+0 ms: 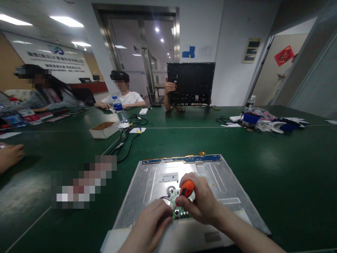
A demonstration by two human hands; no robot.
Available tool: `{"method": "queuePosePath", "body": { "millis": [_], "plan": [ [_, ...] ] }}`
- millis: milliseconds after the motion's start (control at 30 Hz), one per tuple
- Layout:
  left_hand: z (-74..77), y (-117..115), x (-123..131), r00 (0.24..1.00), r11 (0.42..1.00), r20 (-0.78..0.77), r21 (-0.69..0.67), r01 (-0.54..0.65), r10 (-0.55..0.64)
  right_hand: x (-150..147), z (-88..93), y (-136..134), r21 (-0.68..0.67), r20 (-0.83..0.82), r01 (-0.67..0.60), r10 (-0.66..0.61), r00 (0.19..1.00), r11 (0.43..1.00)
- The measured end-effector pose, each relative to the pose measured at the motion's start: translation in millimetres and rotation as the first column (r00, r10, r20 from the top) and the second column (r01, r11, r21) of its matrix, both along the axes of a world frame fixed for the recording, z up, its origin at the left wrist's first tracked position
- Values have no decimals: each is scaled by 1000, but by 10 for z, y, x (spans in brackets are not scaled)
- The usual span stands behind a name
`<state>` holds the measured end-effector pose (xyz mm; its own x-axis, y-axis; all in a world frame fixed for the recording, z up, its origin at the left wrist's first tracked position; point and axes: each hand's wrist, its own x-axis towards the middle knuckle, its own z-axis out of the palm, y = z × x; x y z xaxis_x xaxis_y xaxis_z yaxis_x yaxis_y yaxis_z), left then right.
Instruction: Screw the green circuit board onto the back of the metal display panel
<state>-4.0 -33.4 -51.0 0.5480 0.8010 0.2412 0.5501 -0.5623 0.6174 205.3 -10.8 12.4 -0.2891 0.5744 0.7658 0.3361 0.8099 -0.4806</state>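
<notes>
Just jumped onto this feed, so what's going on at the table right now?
A person's right hand holds an orange-handled tool over a small green circuit board. Their left hand is at the board's left edge; whether it is gripping anything is hard to tell. The board sits on a flat metal panel lying on the green table. Across the table, another person holds up a black panel.

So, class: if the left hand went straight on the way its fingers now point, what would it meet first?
Most likely the green circuit board, right in front of the left hand; the two may already touch, as depth is hard to judge there.
</notes>
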Motion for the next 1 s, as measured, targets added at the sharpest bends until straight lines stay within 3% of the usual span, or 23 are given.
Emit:
{"method": "queuePosePath", "body": {
  "millis": [333,600,1000],
  "plan": [
    [63,-22,32,998,999,64,25,22,-24,-11,-3,2,72,27,24,-26,999,997],
    [80,-10,40,996,997,74,61,40,-44,-19,6,5,42,38,-6,5,999,999],
    [-28,13,0,996,995,73,94,35,-42,-19,-10,1,35,44,-35,33,998,999]
  ]
}}
